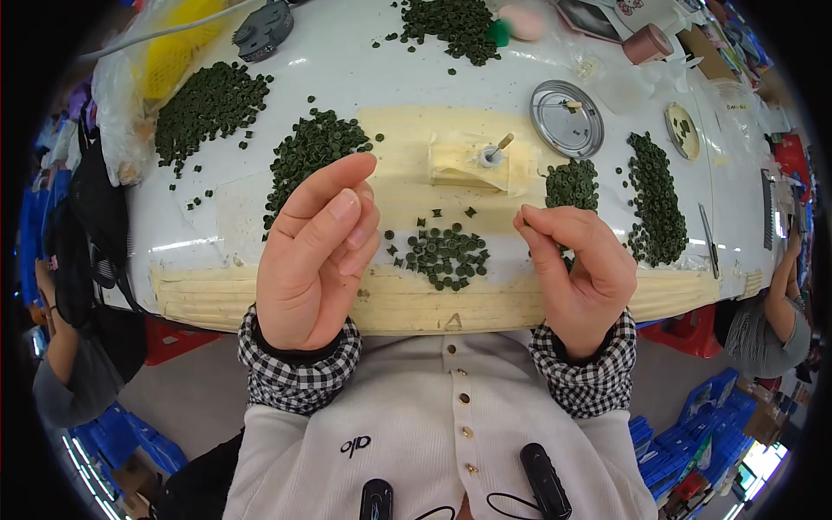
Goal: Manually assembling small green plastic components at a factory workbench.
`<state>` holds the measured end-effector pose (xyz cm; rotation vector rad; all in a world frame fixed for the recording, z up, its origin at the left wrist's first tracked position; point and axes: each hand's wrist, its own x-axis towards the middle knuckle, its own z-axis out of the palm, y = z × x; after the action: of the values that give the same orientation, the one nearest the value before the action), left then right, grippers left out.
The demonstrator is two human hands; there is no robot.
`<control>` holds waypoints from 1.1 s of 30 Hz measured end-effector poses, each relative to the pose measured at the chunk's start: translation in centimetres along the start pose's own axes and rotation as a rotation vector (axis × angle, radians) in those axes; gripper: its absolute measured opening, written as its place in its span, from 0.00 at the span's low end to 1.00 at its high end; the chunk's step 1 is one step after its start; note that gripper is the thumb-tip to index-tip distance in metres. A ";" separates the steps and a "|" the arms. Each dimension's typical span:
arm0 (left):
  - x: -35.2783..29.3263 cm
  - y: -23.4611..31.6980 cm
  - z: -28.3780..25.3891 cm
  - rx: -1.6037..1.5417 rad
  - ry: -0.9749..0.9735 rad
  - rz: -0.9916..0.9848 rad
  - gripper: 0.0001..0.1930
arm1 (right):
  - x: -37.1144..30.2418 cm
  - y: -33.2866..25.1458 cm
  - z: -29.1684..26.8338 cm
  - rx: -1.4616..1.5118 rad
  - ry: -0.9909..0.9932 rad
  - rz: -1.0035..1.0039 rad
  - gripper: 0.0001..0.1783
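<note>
My left hand [312, 260] is raised at the table's near side, its fingers loosely bent and the index finger stretched above the thumb. Nothing shows in it. The thumb and index finger of my right hand [581, 269] meet in a pinch; what lies between the tips is too small to make out. Between my hands lies a loose group of small dark green spool-shaped pieces [446, 257]. Beyond them stands a block wrapped in cream tape [459, 165], with a white collar and a thin tan stick [505, 140] upright in it. A green pile [572, 185] lies partly behind my right hand.
More green piles [212, 108] [319, 147] [446, 30] [654, 204] surround the workspace. A round metal lid [567, 120], a shallow dish [682, 132], a slim knife-like tool [708, 240] and a thread spool [646, 44] are at right. Other people sit at both sides.
</note>
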<state>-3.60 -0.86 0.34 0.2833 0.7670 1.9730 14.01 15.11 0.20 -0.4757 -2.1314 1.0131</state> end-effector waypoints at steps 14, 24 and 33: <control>-0.6 -0.4 0.4 0.012 -0.029 -0.025 0.14 | -0.8 -0.3 -0.3 0.363 -0.060 0.250 0.08; -0.5 -2.5 2.0 0.245 -0.088 -0.081 0.13 | -0.3 -1.2 0.4 0.968 -0.200 0.470 0.09; -0.4 -2.8 1.8 0.271 -0.115 -0.002 0.10 | -0.4 -1.9 1.0 0.826 -0.151 0.370 0.09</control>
<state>-0.51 0.49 0.07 0.5518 0.9587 1.8321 13.48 13.22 1.08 -0.3818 -1.5602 2.0511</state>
